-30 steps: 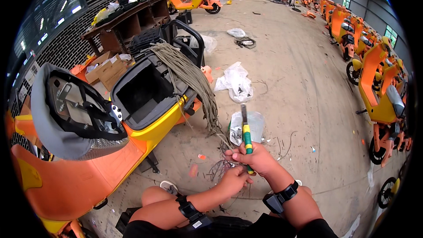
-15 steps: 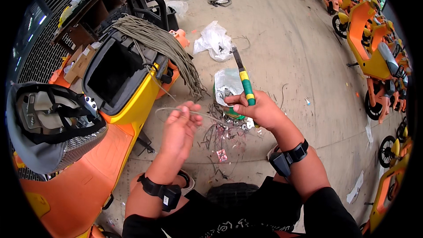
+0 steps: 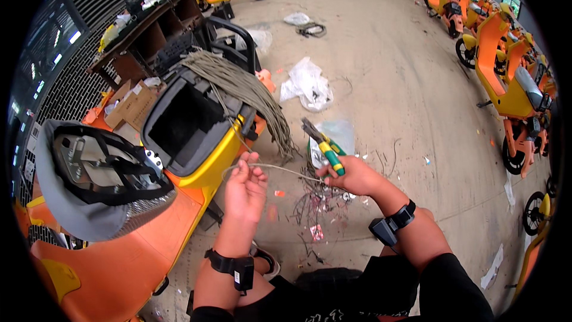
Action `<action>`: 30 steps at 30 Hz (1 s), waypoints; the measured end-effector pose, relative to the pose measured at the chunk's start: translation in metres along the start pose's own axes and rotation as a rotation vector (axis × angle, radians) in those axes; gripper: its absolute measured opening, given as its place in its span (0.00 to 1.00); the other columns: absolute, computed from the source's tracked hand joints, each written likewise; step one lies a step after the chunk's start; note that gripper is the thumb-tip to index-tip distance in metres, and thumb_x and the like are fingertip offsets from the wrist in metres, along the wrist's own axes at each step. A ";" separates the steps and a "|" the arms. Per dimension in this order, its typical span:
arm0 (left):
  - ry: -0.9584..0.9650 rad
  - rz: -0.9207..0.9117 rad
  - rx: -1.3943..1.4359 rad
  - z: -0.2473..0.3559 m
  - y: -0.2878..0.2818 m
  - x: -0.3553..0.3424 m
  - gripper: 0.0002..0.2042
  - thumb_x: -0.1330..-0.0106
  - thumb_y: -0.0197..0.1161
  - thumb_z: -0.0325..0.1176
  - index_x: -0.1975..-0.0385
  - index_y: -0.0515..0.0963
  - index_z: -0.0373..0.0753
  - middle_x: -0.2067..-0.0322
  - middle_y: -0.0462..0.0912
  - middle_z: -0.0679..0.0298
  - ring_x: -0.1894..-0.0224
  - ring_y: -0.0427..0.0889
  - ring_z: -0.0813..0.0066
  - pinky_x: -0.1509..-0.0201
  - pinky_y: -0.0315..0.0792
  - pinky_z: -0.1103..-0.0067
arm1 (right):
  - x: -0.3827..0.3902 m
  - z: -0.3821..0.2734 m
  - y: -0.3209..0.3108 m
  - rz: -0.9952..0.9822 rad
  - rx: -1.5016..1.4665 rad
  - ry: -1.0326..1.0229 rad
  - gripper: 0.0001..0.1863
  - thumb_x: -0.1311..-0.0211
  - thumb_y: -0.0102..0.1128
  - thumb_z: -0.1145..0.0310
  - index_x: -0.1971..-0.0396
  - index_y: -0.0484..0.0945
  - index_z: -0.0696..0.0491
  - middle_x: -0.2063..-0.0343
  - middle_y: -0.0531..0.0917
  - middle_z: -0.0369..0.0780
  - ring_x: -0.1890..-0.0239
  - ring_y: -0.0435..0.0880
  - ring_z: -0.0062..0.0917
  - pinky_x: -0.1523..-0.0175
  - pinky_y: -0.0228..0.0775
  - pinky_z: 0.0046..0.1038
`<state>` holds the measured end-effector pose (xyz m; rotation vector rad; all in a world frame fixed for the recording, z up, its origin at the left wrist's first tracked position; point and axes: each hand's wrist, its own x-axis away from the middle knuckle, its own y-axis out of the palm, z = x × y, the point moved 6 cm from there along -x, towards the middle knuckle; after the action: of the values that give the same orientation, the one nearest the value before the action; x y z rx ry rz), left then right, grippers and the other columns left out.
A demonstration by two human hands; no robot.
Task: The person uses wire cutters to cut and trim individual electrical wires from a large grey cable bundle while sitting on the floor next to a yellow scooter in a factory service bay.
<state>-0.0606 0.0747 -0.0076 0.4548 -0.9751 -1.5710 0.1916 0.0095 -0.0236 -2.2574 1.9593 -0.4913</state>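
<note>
Gripping pliers (image 3: 329, 155), the right hand (image 3: 354, 176) is apart from the half-curled left hand (image 3: 246, 191), which holds thin cord (image 3: 286, 170).

Beyond the right hand (image 3: 351, 176) lies a crumpled white plastic bag (image 3: 308, 86); well to that hand's right stand orange-and-yellow scooters (image 3: 515, 100).

The wire (image 3: 288, 170) vanishes, apparently, inside the right hand (image 3: 353, 176); the near scooter (image 3: 128, 238) (lower left) is cropped.
</note>
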 end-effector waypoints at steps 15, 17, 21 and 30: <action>-0.375 0.026 -0.260 -0.019 0.000 -0.009 0.17 0.23 0.52 0.38 0.45 0.74 0.32 0.52 0.86 0.56 0.58 0.84 0.70 0.56 0.77 0.72 | -0.026 0.007 -0.056 0.199 -0.205 0.125 0.16 0.40 0.71 0.77 0.78 0.69 0.53 0.73 0.85 0.38 0.66 0.84 0.24 0.57 0.76 0.30; -0.370 -0.024 -0.394 -0.023 0.021 0.009 0.17 0.23 0.53 0.37 0.43 0.74 0.31 0.54 0.86 0.57 0.57 0.84 0.70 0.54 0.76 0.71 | -0.045 0.034 -0.057 0.283 -0.106 -0.032 0.16 0.41 0.72 0.74 0.79 0.70 0.53 0.77 0.82 0.37 0.69 0.84 0.21 0.61 0.76 0.30; 0.162 -0.178 -1.141 -0.013 0.033 0.019 0.16 0.29 0.57 0.28 0.44 0.74 0.31 0.50 0.83 0.49 0.53 0.83 0.57 0.48 0.76 0.66 | -0.041 0.017 -0.023 0.169 -0.062 -0.008 0.15 0.40 0.72 0.73 0.78 0.71 0.54 0.76 0.82 0.37 0.67 0.85 0.21 0.59 0.77 0.29; 0.427 -0.635 -1.913 -0.050 0.035 0.049 0.12 0.35 0.61 0.29 0.54 0.77 0.34 0.61 0.82 0.47 0.54 0.79 0.45 0.45 0.70 0.56 | -0.001 0.024 0.050 -0.092 -0.058 0.001 0.17 0.38 0.72 0.67 0.75 0.70 0.54 0.72 0.84 0.37 0.67 0.81 0.23 0.55 0.76 0.29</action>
<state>-0.0141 0.0124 0.0023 -0.3417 1.2300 -2.0634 0.1521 -0.0003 -0.0613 -2.3913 1.9009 -0.4516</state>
